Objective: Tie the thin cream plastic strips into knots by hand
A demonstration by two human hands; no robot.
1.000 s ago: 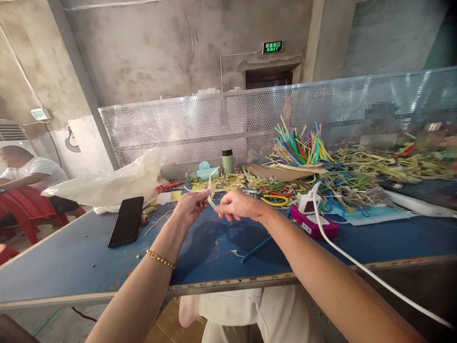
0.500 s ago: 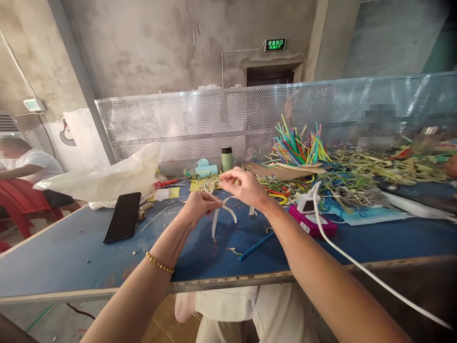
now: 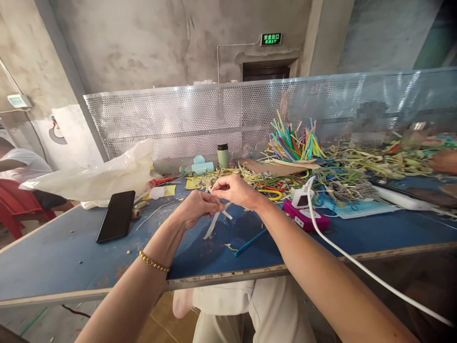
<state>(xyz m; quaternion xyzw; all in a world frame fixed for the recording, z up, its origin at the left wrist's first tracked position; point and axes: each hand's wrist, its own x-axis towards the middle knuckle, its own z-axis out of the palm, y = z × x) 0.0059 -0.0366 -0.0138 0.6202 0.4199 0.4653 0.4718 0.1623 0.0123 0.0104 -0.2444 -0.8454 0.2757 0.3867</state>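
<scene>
Above the blue table (image 3: 117, 264), my left hand (image 3: 200, 208) pinches pale, flat strips (image 3: 212, 226), whose loose ends hang below the fingers. My right hand (image 3: 236, 191) is against it, thumb and fingertips closed at the upper part of the same strips. The exact hold between the fingertips is partly hidden. Beneath my right wrist lies a blue stick (image 3: 250, 243), with a small pale scrap at its near end.
A black phone (image 3: 116, 216) and a white plastic bag (image 3: 103, 174) lie left. Behind my hands stand a green bottle (image 3: 223, 156) and colourful sticks (image 3: 294, 140). To the right are a magenta box (image 3: 314, 219), a white cable (image 3: 342, 252) and heaped strips (image 3: 371, 162).
My right hand has come down and left, from apart to meeting my left hand at the strips. The view has shifted slightly, and the strips hang closer together.
</scene>
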